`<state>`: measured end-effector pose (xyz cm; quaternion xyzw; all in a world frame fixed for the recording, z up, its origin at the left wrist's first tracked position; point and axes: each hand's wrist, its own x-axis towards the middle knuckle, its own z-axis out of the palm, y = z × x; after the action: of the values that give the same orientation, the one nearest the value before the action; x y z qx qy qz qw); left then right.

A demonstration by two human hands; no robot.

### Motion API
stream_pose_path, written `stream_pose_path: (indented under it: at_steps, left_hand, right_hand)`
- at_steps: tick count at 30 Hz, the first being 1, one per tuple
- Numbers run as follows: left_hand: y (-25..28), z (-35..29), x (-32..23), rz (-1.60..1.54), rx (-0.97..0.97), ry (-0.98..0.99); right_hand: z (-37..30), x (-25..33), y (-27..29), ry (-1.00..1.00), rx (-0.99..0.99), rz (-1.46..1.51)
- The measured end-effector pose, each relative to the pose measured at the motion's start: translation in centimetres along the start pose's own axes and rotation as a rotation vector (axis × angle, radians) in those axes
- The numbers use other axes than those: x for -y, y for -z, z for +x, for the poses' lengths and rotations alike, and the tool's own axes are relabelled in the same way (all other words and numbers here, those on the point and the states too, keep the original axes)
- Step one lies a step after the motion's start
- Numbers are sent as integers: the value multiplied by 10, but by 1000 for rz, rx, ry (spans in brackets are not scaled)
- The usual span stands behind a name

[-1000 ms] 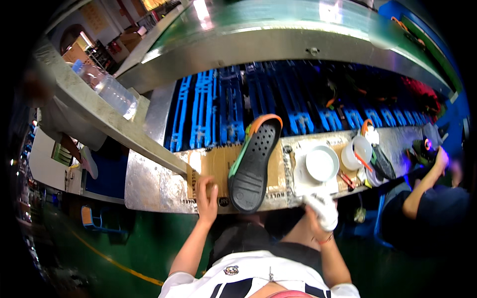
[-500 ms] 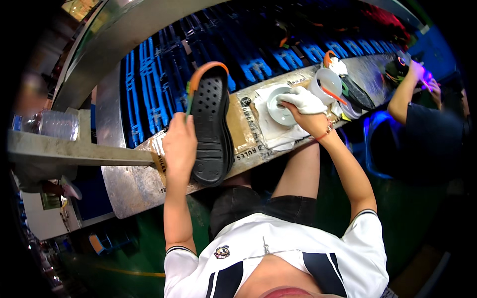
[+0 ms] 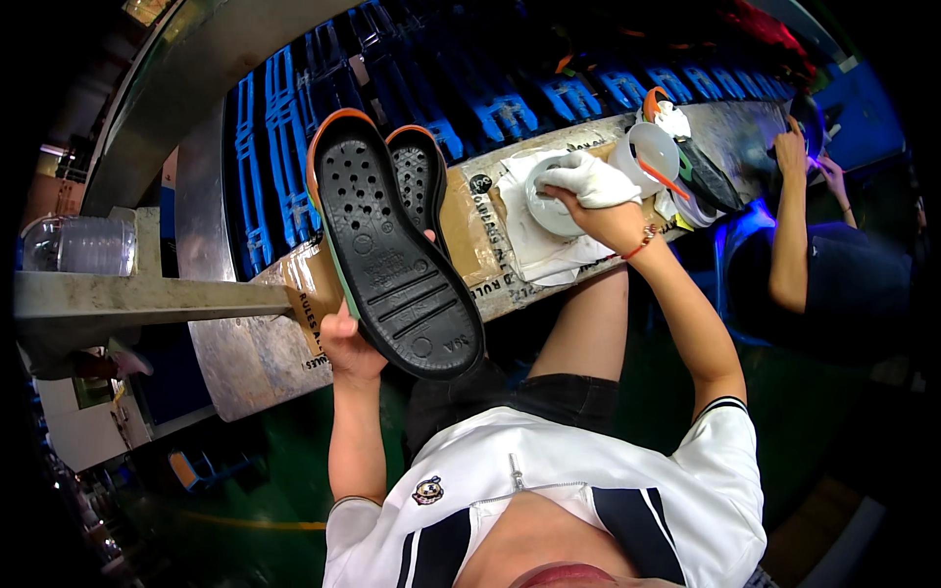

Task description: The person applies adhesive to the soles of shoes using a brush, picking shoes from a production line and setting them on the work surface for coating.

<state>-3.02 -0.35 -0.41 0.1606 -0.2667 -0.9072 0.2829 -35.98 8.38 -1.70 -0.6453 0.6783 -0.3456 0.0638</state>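
My left hand (image 3: 353,345) is closed around a black shoe sole (image 3: 377,225) with an orange and green edge. Its perforated face is turned up toward me, tilted. Behind it shows a second black sole (image 3: 420,171) with an orange rim; a fingertip of mine comes out between the two, and I cannot tell whether that one is held as well. My right hand (image 3: 610,218) grips a bunched white cloth (image 3: 598,179) just above a small white bowl (image 3: 549,218). White sheets (image 3: 534,269) lie beneath the bowl.
Beyond the bench (image 3: 245,363) runs a conveyor with blue strips (image 3: 279,147). A white cup (image 3: 647,152) with an orange-handled tool stands right of the bowl, near another dark sole (image 3: 711,176). A metal beam (image 3: 157,298) juts in from the left. A co-worker (image 3: 843,265) sits at right.
My left hand has turned and tilted the sole, bringing it nearer and lower, so the second sole now shows apart behind it. The right hand has shifted slightly with the cloth above the bowl.
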Motion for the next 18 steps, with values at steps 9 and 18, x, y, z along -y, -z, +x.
stream_pose_path:
  at_steps: [9, 18]
  left_hand:
    - [-20, 15, -5, 636, 27, -43]
    - [-32, 27, -4, 842, 19, -54]
  right_hand:
    - [-3, 17, 26, 3, 26, 89]
    - [-13, 78, 24, 96, 170, 494]
